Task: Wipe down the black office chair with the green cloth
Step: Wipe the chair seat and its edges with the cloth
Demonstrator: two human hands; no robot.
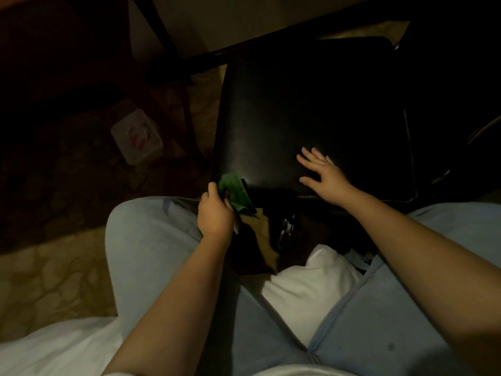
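The black office chair (298,112) fills the upper middle of the dim view, its shiny padded surface facing me. My left hand (215,213) grips the bunched green cloth (234,192) against the chair's near left corner and edge. My right hand (324,175) lies flat on the padded surface near its front edge, fingers spread and straight. My knees in light blue trousers sit just below both hands.
A clear plastic container (137,135) lies on the patterned carpet to the left of the chair. Dark table legs (187,104) and a crossbar run behind the chair. White bedding (54,346) shows at the bottom left.
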